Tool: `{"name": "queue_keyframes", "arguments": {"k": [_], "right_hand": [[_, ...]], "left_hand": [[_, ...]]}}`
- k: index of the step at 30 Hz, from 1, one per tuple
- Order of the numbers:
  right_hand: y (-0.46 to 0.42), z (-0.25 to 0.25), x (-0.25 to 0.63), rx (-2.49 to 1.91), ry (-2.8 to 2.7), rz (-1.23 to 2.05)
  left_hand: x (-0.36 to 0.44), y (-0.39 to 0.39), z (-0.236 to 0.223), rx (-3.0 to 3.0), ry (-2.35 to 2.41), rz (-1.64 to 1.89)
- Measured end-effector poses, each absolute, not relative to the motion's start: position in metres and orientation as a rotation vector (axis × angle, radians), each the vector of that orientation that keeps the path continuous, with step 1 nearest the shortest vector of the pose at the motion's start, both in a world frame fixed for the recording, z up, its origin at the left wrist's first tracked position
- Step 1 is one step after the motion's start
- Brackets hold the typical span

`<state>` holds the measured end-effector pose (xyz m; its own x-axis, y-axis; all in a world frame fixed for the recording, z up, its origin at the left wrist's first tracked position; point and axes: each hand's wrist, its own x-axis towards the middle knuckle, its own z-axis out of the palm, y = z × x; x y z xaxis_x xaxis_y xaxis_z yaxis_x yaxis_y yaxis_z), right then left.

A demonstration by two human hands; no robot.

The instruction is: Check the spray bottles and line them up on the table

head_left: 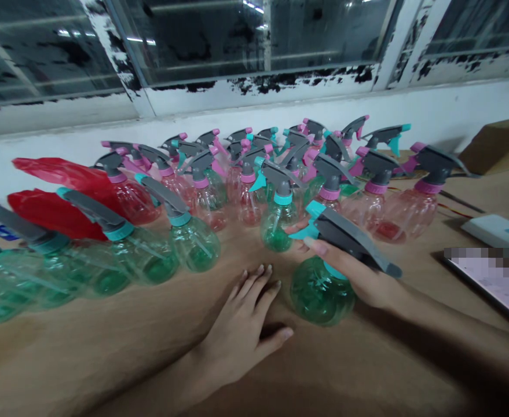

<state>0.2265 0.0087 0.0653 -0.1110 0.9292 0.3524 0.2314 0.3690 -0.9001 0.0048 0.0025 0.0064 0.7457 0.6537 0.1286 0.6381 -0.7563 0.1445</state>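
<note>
My right hand (358, 269) is wrapped round the neck of a green spray bottle (321, 292) with a grey and turquoise trigger head. Its fingers reach toward the turquoise trigger, partly hidden behind the head. My left hand (249, 324) lies flat on the brown tabletop (158, 359), fingers stretched out, just left of that bottle and holding nothing. Straight ahead of both hands stands another green spray bottle (279, 223) with a turquoise collar. Behind it, several pink spray bottles (249, 200) with grey and pink heads crowd together, with some turquoise-headed ones among them.
Several green spray bottles (196, 246) form a row along the left. A red plastic bag (58, 202) lies behind them. On the right are a phone-like device (489, 289), a white box (501, 231) and a cardboard box (497, 145). A wall with windows (254, 40) closes the back.
</note>
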Motion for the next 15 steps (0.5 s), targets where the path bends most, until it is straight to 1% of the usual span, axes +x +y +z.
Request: {"name": "queue_keyframes", "arguments": {"k": [15], "right_hand": [[0.0078, 0.0657, 0.2263, -1.07, -1.572, 0.855]], "left_hand": [[0.0044, 0.0021, 0.0075, 2.857, 1.049, 0.276]]}}
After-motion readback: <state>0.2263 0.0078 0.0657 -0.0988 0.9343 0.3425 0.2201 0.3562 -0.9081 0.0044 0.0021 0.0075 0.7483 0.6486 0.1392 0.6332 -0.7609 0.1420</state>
